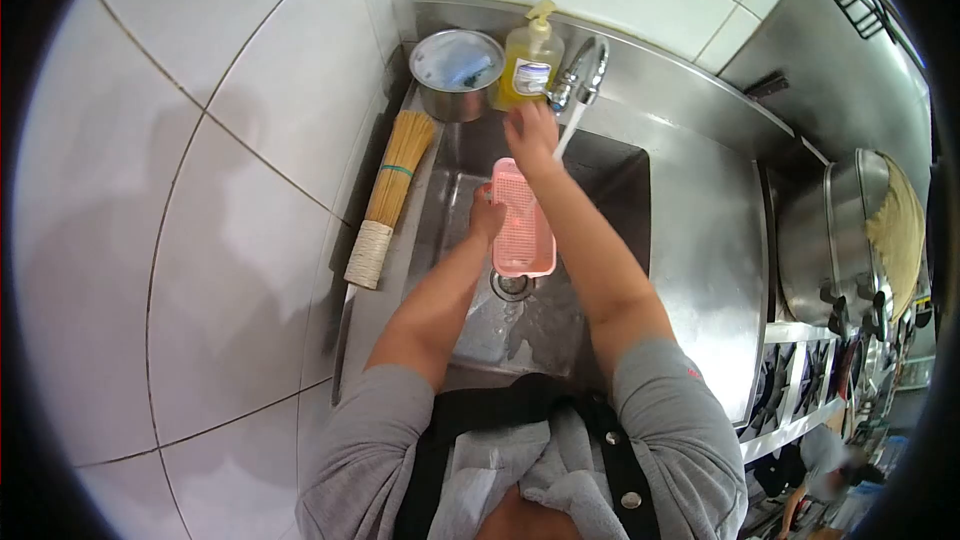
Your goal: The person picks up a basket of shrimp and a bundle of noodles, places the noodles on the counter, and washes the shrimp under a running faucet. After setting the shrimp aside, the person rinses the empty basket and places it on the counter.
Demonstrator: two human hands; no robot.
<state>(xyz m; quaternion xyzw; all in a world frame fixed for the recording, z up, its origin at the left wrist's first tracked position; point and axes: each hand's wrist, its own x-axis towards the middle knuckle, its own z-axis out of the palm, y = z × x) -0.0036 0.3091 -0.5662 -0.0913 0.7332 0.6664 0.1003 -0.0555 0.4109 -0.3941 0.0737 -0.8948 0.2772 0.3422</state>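
A pink perforated plastic basket [515, 230] is tilted above the sink [628, 210]. My left hand [487, 212] grips its left long side, fingers partly hidden by the rim. My right hand [532, 132] is raised over the far end of the sink, its fingers loosely apart just below the tap [562, 92]. Whether the fingertips touch the tap's handle is hard to make out. Water [570, 130] streams from the spout to the right of that hand. Directly behind the right hand stands a pump bottle of yellow liquid soap [528, 65].
A metal pot [457, 105] with whitish contents stands at the back left corner. A bamboo brush [390, 190] lies along the left ledge. On the right are a steel counter [705, 240], large pots [835, 240] and stove burners [790, 380]. Another person [825, 465] is at lower right.
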